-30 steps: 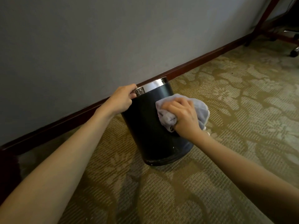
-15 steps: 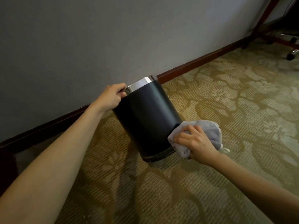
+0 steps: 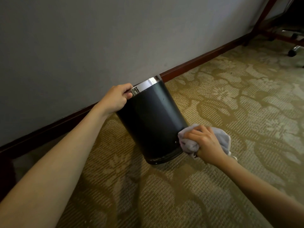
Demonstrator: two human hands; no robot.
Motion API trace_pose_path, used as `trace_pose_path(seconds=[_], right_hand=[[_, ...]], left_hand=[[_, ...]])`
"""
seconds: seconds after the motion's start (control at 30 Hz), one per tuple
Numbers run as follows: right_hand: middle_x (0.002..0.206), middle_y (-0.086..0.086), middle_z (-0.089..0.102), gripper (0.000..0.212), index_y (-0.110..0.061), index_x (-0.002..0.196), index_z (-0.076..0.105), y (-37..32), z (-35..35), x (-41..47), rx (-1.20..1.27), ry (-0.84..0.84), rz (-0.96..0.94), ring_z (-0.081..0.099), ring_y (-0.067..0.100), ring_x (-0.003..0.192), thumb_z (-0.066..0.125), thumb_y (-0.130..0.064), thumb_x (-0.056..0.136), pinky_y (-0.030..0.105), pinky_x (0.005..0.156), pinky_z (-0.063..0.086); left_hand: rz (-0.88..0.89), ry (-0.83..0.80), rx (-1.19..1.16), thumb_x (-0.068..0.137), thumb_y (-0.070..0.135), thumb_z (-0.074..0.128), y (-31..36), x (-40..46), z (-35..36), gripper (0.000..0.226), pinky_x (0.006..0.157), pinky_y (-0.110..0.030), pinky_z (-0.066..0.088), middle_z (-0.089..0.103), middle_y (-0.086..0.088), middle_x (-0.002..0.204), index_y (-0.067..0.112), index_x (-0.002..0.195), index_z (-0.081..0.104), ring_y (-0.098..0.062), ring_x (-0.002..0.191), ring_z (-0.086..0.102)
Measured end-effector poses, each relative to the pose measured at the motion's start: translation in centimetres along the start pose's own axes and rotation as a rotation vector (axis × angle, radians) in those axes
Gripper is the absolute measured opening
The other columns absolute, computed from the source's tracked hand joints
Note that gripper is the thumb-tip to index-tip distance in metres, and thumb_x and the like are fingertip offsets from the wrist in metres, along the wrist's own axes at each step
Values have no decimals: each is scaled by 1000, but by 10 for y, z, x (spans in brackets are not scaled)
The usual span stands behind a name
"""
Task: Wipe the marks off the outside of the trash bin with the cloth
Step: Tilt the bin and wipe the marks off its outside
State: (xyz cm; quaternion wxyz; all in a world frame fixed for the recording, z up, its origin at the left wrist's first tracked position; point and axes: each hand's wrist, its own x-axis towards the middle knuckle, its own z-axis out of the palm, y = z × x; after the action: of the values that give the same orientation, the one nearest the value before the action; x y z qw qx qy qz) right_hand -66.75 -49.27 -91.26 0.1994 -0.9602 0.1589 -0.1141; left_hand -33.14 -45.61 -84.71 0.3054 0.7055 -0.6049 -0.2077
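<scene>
A black round trash bin with a shiny metal rim stands on the carpet close to the wall, leaning a little toward it. My left hand grips the rim at its left side. My right hand holds a bunched pale grey cloth and presses it against the bin's lower right side, near the base. Small pale specks and scuffs show on the bin's bottom edge, left of the cloth.
A grey wall with a dark red-brown baseboard runs behind the bin. Patterned olive carpet covers the floor. At the far right stand a wooden furniture leg and the wheeled base of a chair.
My right hand slid the cloth down the bin's right side, from near the rim to near the base. The left hand kept its grip on the rim.
</scene>
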Motion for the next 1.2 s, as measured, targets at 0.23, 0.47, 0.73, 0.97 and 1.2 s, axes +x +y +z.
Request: trace_pose_path(seconds=[0.23,0.47,0.73,0.97,1.2], right_hand=[[94,-14,64,39,-24,94,70,-9,17,-5,-84,269,448,51,20,90,70,1,64,43,83,38],[102,-4,64,37,-15,100,69,-26,-3,55,-56,472,264,49,22,96,65,3,68,40,80,36],[103,4,60,49,-15,117,62,8,6,28,124,488,543,57,26,96,57,7,75,45,85,45],[100,0,57,44,-16,107,64,-24,7,46,-66,487,352,46,24,87,60,-1,66,47,71,44],[101,9,63,29,-8,99,66,10,-17,71,307,642,576,59,27,97,59,7,75,46,89,47]], left_hand=[[6,-18,45,95,11,49,10,2,4,28,59,-23,35,58,8,77,30,74,51,-5,77,54],[19,-72,-5,95,11,49,20,-3,7,43,59,-16,33,60,31,71,47,72,54,20,70,52],[-16,-37,-53,94,10,50,18,-2,4,38,61,-18,34,60,14,72,40,72,57,4,75,57],[34,-113,-46,95,11,48,33,0,12,32,61,-22,35,58,13,72,35,77,58,0,74,55],[45,-121,-38,95,13,49,34,-4,12,30,62,-20,38,60,16,74,36,76,56,2,76,57]])
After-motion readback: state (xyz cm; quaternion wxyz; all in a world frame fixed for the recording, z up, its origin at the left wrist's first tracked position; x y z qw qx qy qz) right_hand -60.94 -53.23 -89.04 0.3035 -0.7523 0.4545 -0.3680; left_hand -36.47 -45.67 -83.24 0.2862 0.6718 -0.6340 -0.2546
